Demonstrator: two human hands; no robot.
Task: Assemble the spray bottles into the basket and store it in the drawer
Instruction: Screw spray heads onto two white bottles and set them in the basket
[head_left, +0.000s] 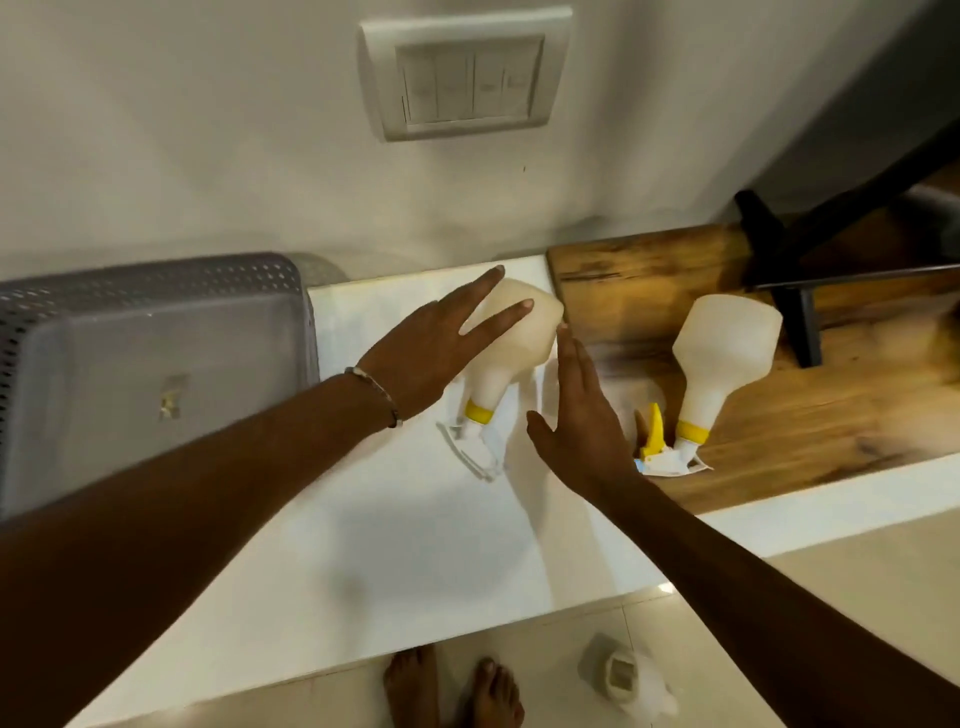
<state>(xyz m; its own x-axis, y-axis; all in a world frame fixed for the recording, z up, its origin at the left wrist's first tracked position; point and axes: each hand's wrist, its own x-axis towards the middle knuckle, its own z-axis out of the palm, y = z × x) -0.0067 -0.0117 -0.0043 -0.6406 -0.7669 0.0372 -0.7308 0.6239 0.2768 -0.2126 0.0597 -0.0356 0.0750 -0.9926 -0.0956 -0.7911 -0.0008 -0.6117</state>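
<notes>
Two white spray bottles with yellow collars lie on their sides. The nearer bottle (511, 345) rests on the white counter (374, 530), trigger head toward me. My left hand (431, 348) hovers flat over its body, fingers spread, holding nothing. To the right of this bottle my right hand (576, 415) is open with fingers straight, close beside it. The second bottle (724, 358) lies on the wooden board (831, 415), its yellow trigger and a paper tag just right of my right hand. A grey perforated basket (150, 364) stands at the left on the counter.
A wall with a switch panel (467, 73) rises behind the counter. A black stand (795, 291) sits on the wooden board at the right. On the tiled floor below lie a white object (628, 675) and my bare feet (452, 691).
</notes>
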